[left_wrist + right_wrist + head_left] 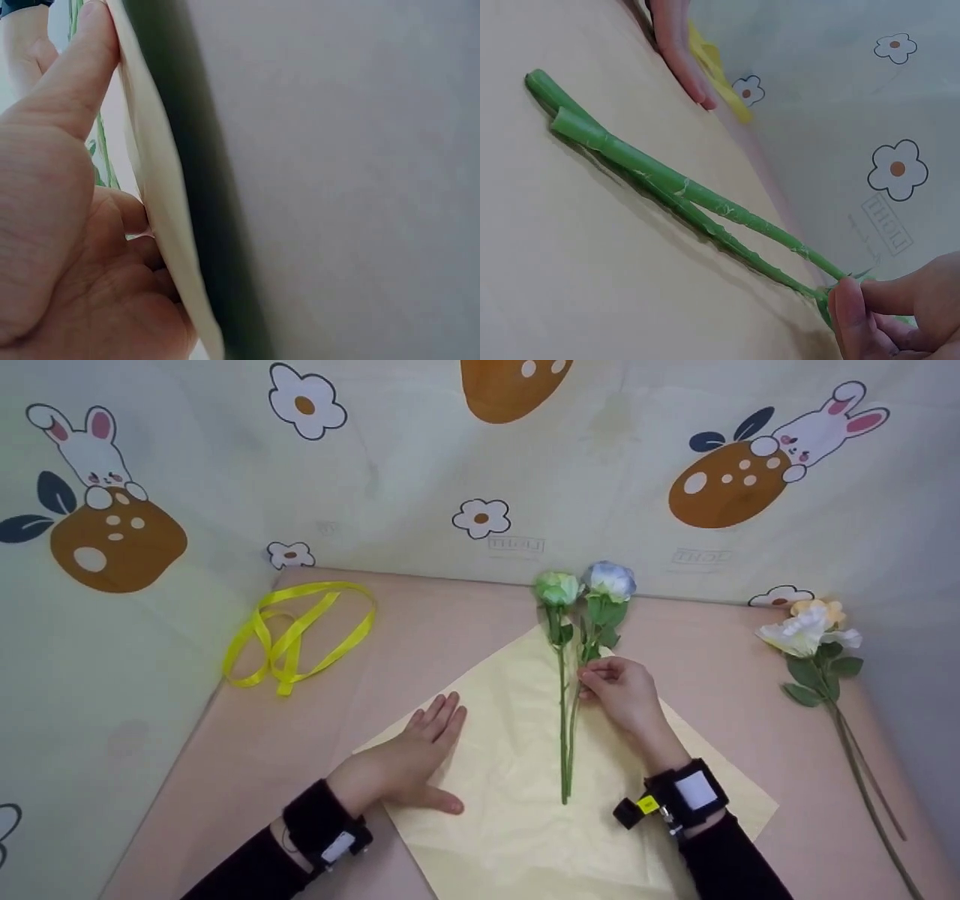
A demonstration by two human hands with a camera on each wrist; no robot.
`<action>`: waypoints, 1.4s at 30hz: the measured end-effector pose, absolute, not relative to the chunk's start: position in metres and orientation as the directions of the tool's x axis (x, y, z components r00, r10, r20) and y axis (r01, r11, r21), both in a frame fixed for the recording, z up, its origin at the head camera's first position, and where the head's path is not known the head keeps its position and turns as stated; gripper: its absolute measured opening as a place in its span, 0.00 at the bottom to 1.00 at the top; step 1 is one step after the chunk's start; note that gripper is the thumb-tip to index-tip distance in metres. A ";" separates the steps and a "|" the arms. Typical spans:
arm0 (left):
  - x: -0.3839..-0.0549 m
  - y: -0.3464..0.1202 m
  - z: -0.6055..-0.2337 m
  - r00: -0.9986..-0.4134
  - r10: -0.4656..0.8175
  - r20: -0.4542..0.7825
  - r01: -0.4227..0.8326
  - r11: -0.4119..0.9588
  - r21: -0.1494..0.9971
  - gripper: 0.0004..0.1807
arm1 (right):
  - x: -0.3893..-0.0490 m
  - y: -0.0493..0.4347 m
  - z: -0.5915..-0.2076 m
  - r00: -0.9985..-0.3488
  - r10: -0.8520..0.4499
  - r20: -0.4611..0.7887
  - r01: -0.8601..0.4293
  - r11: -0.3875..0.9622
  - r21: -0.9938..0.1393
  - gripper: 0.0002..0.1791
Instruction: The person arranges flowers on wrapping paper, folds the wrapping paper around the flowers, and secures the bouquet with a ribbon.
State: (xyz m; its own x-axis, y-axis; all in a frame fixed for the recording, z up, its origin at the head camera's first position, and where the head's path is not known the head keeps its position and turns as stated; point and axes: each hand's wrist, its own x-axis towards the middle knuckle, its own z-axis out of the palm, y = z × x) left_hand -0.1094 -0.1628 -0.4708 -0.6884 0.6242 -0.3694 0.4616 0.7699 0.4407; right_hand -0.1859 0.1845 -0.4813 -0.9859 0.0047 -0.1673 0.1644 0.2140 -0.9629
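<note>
A sheet of pale yellow wrapping paper [502, 757] lies cornerwise on the table. On it are two artificial flowers side by side, a green one [557, 589] and a blue-white one [610, 582], their heads past the paper's far corner. My right hand [626, 694] pinches the blue-white flower's stem [727, 212] between thumb and fingers, below the leaves. The stems' cut ends lie close together in the right wrist view. My left hand [409, 765] rests on the paper's left edge with its fingers extended; the left wrist view shows that paper edge [169, 172] beside the thumb.
A loosely looped yellow ribbon [330, 656] lies at the back left of the pink table [247, 765]. White and yellow-orange artificial flowers [806, 630] with long stems lie along the right edge. A printed cloth [397, 457] hangs behind and at the sides.
</note>
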 end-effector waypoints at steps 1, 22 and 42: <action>-0.109 -0.163 -0.471 -0.687 0.626 -0.369 0.463 0.768 0.442 0.74 | -0.186 0.184 -0.482 -0.986 0.010 -0.168 0.166 0.215 -0.962 0.10; -0.109 -0.166 -0.472 -0.686 0.633 -0.359 0.466 0.761 0.451 0.74 | -0.181 0.181 -0.487 -0.984 -0.003 -0.180 0.175 0.216 -0.961 0.12; -0.109 -0.165 -0.471 -0.681 0.642 -0.352 0.461 0.749 0.476 0.74 | -0.180 0.180 -0.489 -0.985 -0.056 -0.160 0.139 0.274 -0.952 0.12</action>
